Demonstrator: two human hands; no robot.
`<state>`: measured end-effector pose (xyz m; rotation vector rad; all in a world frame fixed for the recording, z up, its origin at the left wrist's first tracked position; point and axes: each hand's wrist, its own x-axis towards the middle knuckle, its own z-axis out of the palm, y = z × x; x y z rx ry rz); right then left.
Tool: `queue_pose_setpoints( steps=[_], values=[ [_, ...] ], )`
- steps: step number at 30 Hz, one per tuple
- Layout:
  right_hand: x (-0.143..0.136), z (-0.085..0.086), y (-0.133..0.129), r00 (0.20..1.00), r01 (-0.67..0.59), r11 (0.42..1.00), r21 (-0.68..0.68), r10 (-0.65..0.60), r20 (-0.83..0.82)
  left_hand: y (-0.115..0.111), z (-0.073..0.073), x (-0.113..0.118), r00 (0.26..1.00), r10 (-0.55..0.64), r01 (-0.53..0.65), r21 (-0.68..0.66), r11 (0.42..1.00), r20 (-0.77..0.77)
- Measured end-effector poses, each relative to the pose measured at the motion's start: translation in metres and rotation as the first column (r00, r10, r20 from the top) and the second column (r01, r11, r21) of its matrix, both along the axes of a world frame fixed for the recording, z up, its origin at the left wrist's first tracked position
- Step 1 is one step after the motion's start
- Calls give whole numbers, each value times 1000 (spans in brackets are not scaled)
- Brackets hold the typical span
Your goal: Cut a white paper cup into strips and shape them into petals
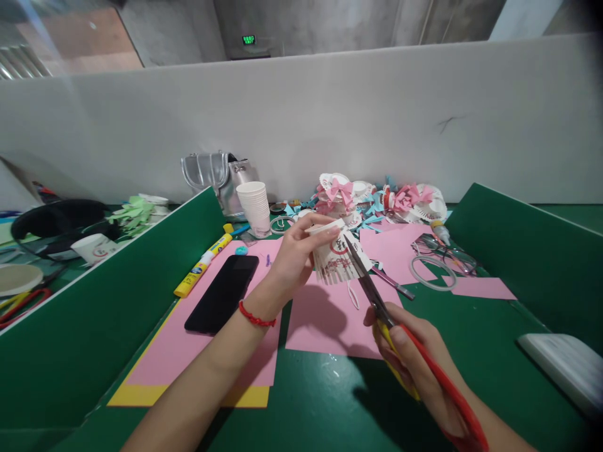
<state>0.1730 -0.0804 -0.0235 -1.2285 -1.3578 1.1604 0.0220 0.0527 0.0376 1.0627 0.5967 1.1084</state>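
My left hand (pixel 301 243) grips a white paper cup (pixel 335 258) with red print, tilted in the air above pink paper. Part of the cup's wall is slit into narrow strips, like a fringe. A red braided bracelet (pixel 257 316) circles my left wrist. In my right hand (pixel 409 345) is a pair of scissors (pixel 372 292) with red and yellow handles, its dark blades against the right side of the cup. Pink sheets (pixel 325 320) lie on the green table under both hands.
A black phone (pixel 223 294) and yellow glue tubes (pixel 194 276) lie at left. Behind stand stacked paper cups (pixel 254 207) and a silver bag (pixel 219 176). Paper flower pieces (pixel 339 193) line the back. Glasses (pixel 455 257) rest at right. Green dividers (pixel 122 301) flank the workspace.
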Motion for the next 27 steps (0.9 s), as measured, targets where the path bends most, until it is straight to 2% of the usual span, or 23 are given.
queue_pose_setpoints(
  steps=[13, 18, 22, 27],
  values=[
    [-1, -1, 0, 991, 32, 998, 63, -40, 129, -1, 1, -1, 1000, 2, -2, 17, 1000, -10],
    [-1, -1, 0, 990, 37, 996, 79, -47, 136, -1, 0, -1, 1000, 1, 0, 22, 1000, -18],
    [0, 0, 0, 990, 25, 999, 44, -31, 136, 0, 0, 0, 999, 2, -1, 23, 1000, -44],
    [-1, -2, 0, 991, 26, 998, 64, -34, 132, -3, 1, 2, 998, 39, -35, 74, 997, -58]
  ],
)
